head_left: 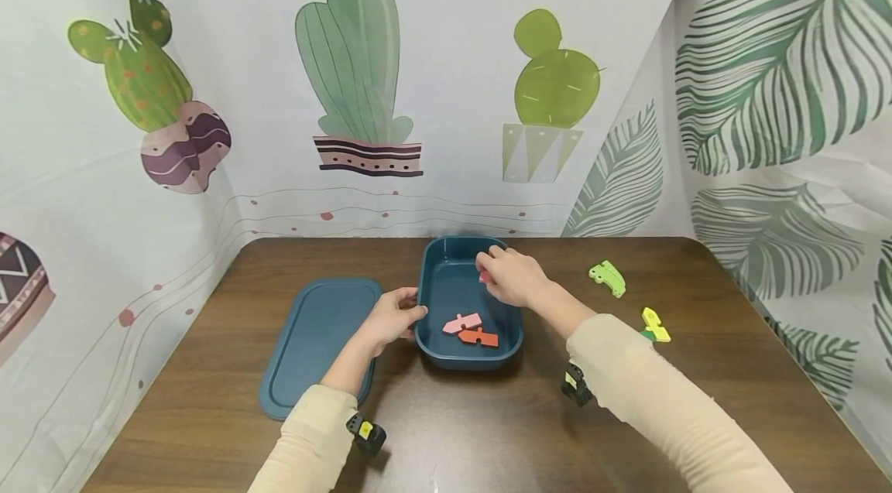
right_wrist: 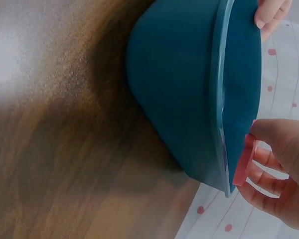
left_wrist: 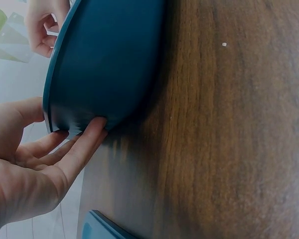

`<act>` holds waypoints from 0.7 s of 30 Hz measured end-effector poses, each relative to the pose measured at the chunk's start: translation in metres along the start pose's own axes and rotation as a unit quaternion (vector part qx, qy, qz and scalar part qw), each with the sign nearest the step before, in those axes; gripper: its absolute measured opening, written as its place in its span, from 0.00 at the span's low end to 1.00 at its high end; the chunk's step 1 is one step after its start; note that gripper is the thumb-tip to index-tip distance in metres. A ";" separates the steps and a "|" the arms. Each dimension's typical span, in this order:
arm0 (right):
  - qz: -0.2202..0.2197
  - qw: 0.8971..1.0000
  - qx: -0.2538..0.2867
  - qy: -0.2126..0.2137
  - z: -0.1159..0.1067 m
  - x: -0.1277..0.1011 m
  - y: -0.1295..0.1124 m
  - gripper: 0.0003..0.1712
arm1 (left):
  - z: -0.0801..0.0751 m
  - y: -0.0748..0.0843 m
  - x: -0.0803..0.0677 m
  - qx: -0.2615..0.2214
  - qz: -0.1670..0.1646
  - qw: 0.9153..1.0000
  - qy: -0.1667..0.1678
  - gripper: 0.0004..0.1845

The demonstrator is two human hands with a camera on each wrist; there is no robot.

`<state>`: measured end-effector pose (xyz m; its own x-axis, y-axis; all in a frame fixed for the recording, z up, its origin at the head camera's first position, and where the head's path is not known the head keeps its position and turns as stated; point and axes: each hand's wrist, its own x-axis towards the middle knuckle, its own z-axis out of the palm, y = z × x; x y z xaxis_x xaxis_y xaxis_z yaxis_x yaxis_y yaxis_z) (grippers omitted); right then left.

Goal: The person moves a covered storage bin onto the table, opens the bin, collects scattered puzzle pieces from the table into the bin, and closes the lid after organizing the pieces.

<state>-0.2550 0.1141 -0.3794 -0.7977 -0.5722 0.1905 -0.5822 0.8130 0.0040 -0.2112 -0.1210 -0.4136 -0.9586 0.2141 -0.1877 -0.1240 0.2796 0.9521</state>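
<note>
Left hand [head_left: 392,316] steadies the box [head_left: 446,293] at its 9 o'clock side with straight fingers; right hand [head_left: 513,277] pinches a pink piece [right_wrist: 244,163] above it.

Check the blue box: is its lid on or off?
Off. The lid lies flat on the table left of the open box.

At the lower left of the frame, the left hand [left_wrist: 25,164] touches the blue tub's [left_wrist: 107,59] outer wall on the wooden desk [left_wrist: 229,139].
</note>
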 end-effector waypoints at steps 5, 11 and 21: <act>-0.009 1.000 0.000 0.002 0.001 0.000 -0.002 0.12 | 0.001 0.008 -0.007 0.001 -0.003 1.000 0.000 0.25; -0.013 1.000 0.004 -0.006 0.002 0.001 -0.005 0.13 | 0.000 0.006 -0.006 -0.002 -0.002 1.000 -0.001 0.24; -0.018 1.000 0.008 -0.014 0.006 0.002 -0.008 0.15 | 0.001 0.003 -0.003 -0.010 0.002 1.000 -0.005 0.24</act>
<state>-0.2523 0.1058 -0.3845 -0.7798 -0.6045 0.1631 -0.6133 0.7898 -0.0049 -0.2085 -0.1202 -0.4105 -0.9567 0.2234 -0.1868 -0.1260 0.2607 0.9572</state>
